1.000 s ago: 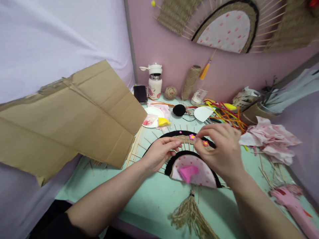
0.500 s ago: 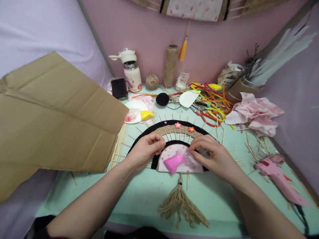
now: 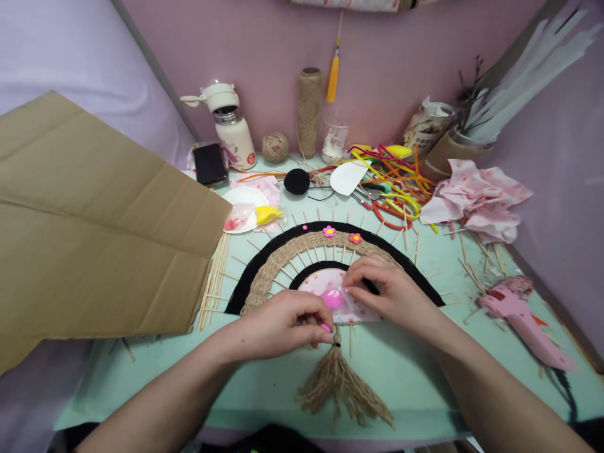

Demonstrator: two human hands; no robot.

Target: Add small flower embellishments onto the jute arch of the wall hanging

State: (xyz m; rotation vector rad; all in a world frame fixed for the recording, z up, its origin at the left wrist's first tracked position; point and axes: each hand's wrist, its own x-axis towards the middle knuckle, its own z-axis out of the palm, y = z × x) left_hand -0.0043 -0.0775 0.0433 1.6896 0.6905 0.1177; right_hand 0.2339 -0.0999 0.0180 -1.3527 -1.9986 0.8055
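Note:
A half-round woven piece (image 3: 278, 264) of jute, black trim and wooden sticks lies on the mint table (image 3: 415, 371). Two pink flower beads (image 3: 329, 231) sit on its top arc, and a jute tassel (image 3: 342, 384) hangs from its base. A small clear bag of pink bits (image 3: 336, 298) rests on the spotted fabric centre. My right hand (image 3: 391, 292) pinches the bag's top edge. My left hand (image 3: 283, 324) pinches its lower left corner, fingertips closed near the tassel knot.
A big cardboard sheet (image 3: 94, 220) fills the left. At the back stand a white bottle (image 3: 231, 126), twine spools (image 3: 309, 107), a black pompom (image 3: 297, 181) and coloured pipe cleaners (image 3: 396, 182). Crumpled spotted fabric (image 3: 476, 198) and a pink glue gun (image 3: 523, 321) lie at right.
My right hand left the flower beads and came down to the small bag. My left hand dropped from the woven arc to the bag's lower corner. The view tilted down.

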